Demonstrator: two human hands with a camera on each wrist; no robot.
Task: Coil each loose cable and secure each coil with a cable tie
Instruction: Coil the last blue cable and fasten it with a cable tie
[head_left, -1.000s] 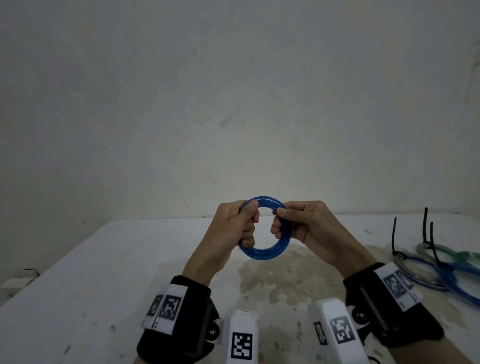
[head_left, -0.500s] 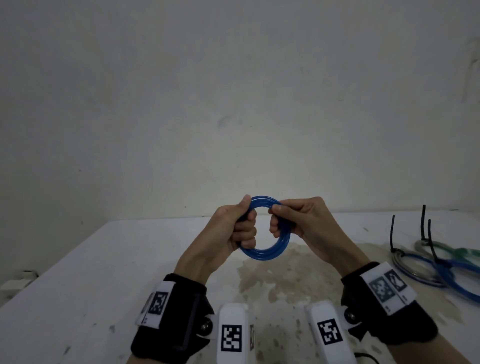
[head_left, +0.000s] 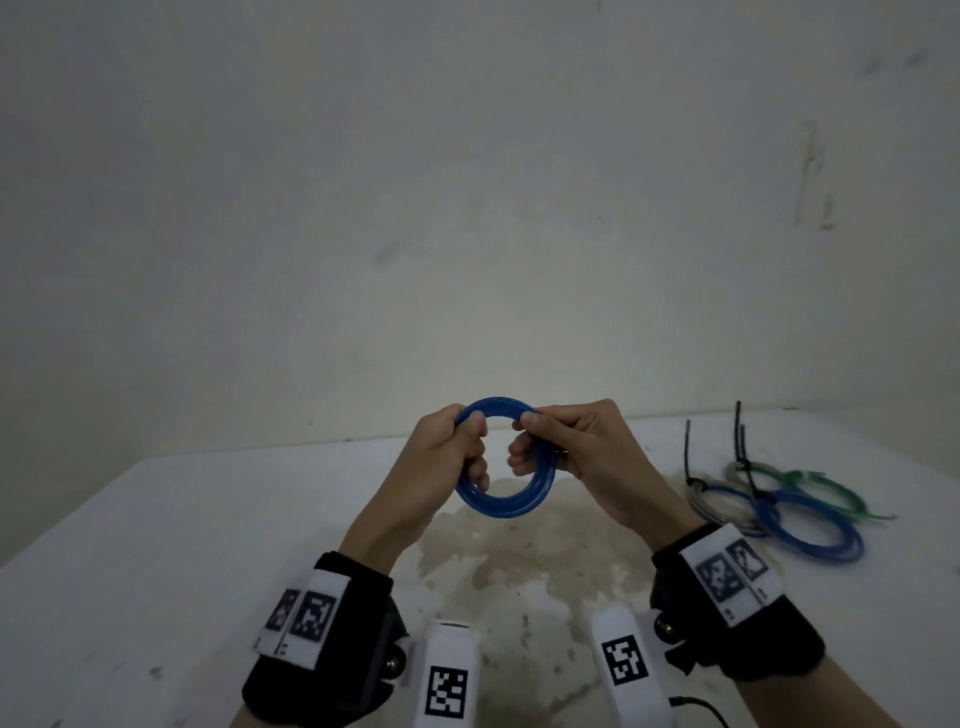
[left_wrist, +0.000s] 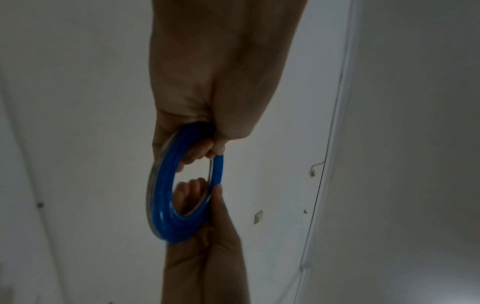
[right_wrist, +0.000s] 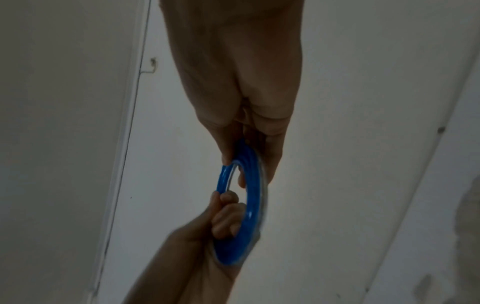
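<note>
A blue cable wound into a small coil (head_left: 506, 506) hangs in the air above the white table (head_left: 156, 545). My left hand (head_left: 457, 449) grips the coil's left side, its fingers curled through the ring. On the right side my right hand (head_left: 540, 441) holds the coil, thumb on top and fingers curled inside. The same blue coil (left_wrist: 166, 203) shows edge-on in the left wrist view, and in the right wrist view the blue coil (right_wrist: 250, 205) sits between both hands. No cable tie shows on it.
At the right of the table lie tied coils: a grey and blue coil (head_left: 719, 506), a larger blue coil (head_left: 810, 530) and a green coil (head_left: 800, 480), with black cable ties (head_left: 740, 431) sticking up. A brownish stain (head_left: 519, 561) marks the table below my hands. A pale wall stands behind.
Both hands have shifted their hold round the coil: the left thumb moved onto the top edge and the right fingers slid up toward it. The coil stays in the same place.
</note>
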